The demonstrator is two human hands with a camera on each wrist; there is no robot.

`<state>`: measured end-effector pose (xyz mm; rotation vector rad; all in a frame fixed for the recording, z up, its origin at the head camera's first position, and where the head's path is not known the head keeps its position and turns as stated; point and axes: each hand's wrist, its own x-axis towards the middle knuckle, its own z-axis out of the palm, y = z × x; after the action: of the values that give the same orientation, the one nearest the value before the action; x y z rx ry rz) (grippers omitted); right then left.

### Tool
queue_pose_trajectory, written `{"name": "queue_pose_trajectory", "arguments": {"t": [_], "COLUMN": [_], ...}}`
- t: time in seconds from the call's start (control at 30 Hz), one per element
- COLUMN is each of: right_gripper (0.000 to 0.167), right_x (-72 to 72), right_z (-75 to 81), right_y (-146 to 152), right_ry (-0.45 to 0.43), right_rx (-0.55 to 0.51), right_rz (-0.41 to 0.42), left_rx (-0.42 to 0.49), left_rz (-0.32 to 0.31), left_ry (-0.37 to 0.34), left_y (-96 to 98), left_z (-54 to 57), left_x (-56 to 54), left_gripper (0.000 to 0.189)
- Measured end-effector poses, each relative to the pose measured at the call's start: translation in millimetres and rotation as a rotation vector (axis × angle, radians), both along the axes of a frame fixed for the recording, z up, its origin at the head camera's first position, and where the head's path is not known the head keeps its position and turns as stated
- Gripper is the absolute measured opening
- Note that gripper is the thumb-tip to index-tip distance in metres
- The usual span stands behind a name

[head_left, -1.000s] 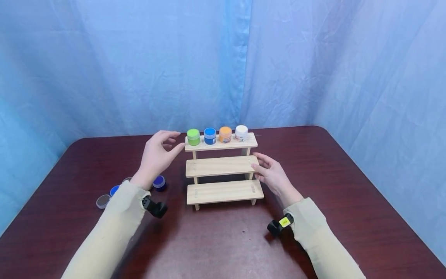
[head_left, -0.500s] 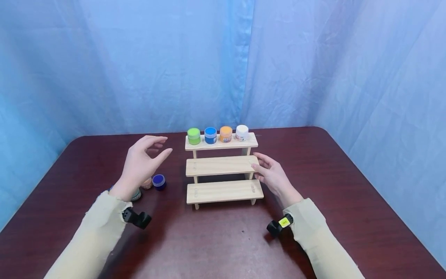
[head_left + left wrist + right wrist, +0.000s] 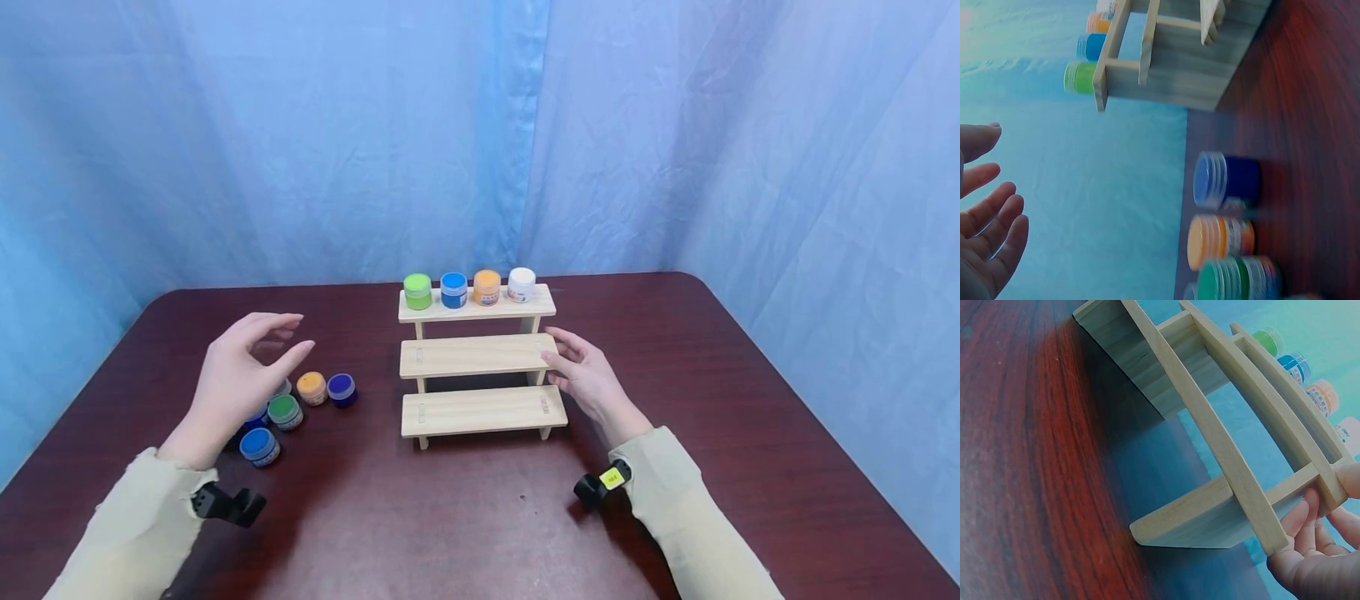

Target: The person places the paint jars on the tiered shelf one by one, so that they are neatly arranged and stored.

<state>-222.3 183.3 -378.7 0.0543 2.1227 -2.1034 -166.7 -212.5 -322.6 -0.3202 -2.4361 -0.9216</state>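
Note:
A three-step wooden display rack [image 3: 480, 357] stands on the table. Four-sided contact is not visible, but my right hand [image 3: 588, 379] grips the right end of its middle step, thumb on top and fingers at the side and below. Lined up along the top step are a lime green paint jar [image 3: 417, 293], a blue jar [image 3: 453, 292], an orange jar [image 3: 487, 289] and a white jar [image 3: 521, 286]. My left hand [image 3: 240, 371] hovers at the left with fingers loosely bent, holding nothing. Beneath and beside it sit loose jars, partly hidden by the hand and wrist.
Loose jars on the table [image 3: 480, 517] include a dark blue one [image 3: 342, 390], an orange one [image 3: 312, 388], a green one [image 3: 286, 412] and a blue one [image 3: 259, 447]. A pale blue curtain [image 3: 337, 142] hangs behind the table.
My left hand has moved away from the top step's left end, leftward and toward me, uncovering more loose jars. The right hand and the rack have stayed in place.

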Motion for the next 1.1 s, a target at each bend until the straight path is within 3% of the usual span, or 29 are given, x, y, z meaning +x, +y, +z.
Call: {"name": "queue_pose_trajectory", "arguments": {"t": [0.5,0.63,0.87,1.0,1.1], "right_gripper": [0.055,0.055,0.053,0.053,0.053], "right_x": [0.2,0.7,0.8,1.0,1.5], "right_z": [3.1,3.8,1.8,1.3,1.7], "right_y": [-0.9,-0.1,0.5,0.2,-0.4], "right_ry": [0.001,-0.002,-0.007,-0.006,-0.009], "right_rx": [0.002,0.006,0.002,-0.002,-0.002], "right_rz": [-0.001,-0.007,0.002,0.000,0.000], "left_rx": [-0.047,-0.064,-0.118,-0.118,-0.115], "left_rz": [0.141,0.169,0.234,0.241,0.248], "left_ry": [-0.113,-0.162,-0.218,-0.251,-0.286], "left_y": [-54.3,-66.2,-139.5,-138.8,-128.7], "left_z": [-14.5,-21.9,-112.1,-111.3,-100.9], "left_x": [29.6,33.3,2.3,11.0,20.9], "left_gripper": [0.048,0.051,0.070,0.070,0.068]}}
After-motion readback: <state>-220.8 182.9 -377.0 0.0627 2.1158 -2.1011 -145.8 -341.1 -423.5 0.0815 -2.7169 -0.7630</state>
